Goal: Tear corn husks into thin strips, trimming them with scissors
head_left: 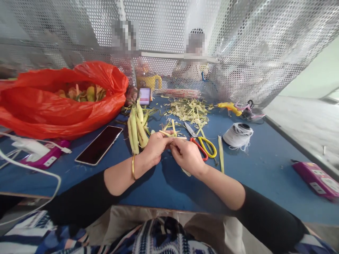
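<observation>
My left hand, with a gold bangle at the wrist, pinches pale yellow-green plant strips that cross one another and look like corn husk. My right hand has its fingers curled in against the same strips, meeting the left fingertips. Fingers cover the middle of the strips. Just beyond the right hand lie scissors with one red and one yellow handle, blades pointing away. A single flat strip lies farther right, near a spool of white thread. Several husk-wrapped corn ears lie left of my hands.
Shredded husk pieces are heaped at the back. A red plastic bag and a phone are on the left. A yellow glue gun lies at back right. Purple power strips sit at both sides. A perforated screen stands behind.
</observation>
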`<action>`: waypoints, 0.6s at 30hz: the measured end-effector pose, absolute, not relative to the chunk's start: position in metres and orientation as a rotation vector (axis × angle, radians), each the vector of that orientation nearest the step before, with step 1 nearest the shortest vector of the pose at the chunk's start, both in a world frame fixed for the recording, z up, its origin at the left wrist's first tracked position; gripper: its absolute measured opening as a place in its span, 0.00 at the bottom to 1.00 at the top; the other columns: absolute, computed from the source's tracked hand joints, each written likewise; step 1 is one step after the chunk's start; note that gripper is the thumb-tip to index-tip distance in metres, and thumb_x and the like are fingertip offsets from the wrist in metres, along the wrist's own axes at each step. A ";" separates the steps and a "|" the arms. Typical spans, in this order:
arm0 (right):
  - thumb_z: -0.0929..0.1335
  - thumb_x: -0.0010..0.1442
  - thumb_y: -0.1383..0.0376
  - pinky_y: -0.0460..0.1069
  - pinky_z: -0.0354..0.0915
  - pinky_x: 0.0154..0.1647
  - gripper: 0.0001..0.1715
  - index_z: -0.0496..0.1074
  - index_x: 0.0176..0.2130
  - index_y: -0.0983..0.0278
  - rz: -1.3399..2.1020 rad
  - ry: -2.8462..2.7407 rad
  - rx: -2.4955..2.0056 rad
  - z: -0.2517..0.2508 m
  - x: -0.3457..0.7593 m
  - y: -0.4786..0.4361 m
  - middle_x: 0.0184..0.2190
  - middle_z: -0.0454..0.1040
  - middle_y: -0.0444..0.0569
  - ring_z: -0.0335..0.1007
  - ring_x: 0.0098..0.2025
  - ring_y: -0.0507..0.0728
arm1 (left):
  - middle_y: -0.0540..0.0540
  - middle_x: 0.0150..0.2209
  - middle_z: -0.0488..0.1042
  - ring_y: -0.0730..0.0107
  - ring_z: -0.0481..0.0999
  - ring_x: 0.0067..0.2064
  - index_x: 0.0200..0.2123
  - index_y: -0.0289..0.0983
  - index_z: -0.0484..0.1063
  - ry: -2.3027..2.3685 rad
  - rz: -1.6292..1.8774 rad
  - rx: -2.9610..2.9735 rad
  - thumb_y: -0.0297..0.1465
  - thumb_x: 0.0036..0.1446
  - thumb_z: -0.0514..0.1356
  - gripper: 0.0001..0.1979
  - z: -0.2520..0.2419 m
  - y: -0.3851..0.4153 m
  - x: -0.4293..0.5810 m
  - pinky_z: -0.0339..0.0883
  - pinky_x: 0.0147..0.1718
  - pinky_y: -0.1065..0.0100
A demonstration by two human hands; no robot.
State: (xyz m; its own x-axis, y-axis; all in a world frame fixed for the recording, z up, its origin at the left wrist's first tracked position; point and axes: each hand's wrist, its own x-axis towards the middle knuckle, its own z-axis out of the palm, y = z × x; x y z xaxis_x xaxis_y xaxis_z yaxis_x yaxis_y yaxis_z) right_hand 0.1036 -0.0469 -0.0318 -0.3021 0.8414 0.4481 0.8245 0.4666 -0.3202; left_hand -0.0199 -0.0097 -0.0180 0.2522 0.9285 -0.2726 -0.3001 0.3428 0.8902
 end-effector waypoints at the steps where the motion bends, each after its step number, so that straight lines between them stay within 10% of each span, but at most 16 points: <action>1: 0.61 0.60 0.69 0.46 0.54 0.27 0.09 0.68 0.29 0.62 0.017 -2.171 -1.385 -0.030 0.105 -0.047 0.25 0.74 0.47 0.67 0.26 0.53 | 0.51 0.23 0.75 0.75 0.73 0.24 0.39 0.31 0.76 0.949 0.968 0.829 0.22 0.45 0.68 0.15 -0.017 -0.009 -0.021 0.66 0.28 0.74; 7: 0.64 0.63 0.58 0.47 0.53 0.26 0.12 0.72 0.36 0.63 -0.140 -1.937 -1.511 -0.013 0.122 -0.038 0.33 0.74 0.49 0.66 0.27 0.53 | 0.45 0.26 0.78 0.72 0.77 0.27 0.42 0.31 0.75 0.944 0.984 0.852 0.23 0.53 0.63 0.11 -0.012 -0.002 -0.028 0.67 0.27 0.73; 18: 0.64 0.59 0.62 0.45 0.52 0.25 0.16 0.59 0.21 0.61 0.699 -1.808 -1.539 -0.011 0.121 -0.029 0.16 0.65 0.39 0.57 0.21 0.49 | 0.45 0.24 0.75 0.72 0.73 0.25 0.28 0.32 0.76 0.982 0.887 0.913 0.30 0.52 0.64 0.06 -0.013 -0.002 -0.027 0.66 0.24 0.71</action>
State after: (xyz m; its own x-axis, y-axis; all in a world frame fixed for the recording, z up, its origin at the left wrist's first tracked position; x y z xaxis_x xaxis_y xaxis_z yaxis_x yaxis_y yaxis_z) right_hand 0.1212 -0.0291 -0.0115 -0.0954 0.9858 0.1380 0.6371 0.1670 -0.7525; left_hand -0.0274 -0.0019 -0.0125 0.2973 0.9112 -0.2851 -0.1916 0.3494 0.9172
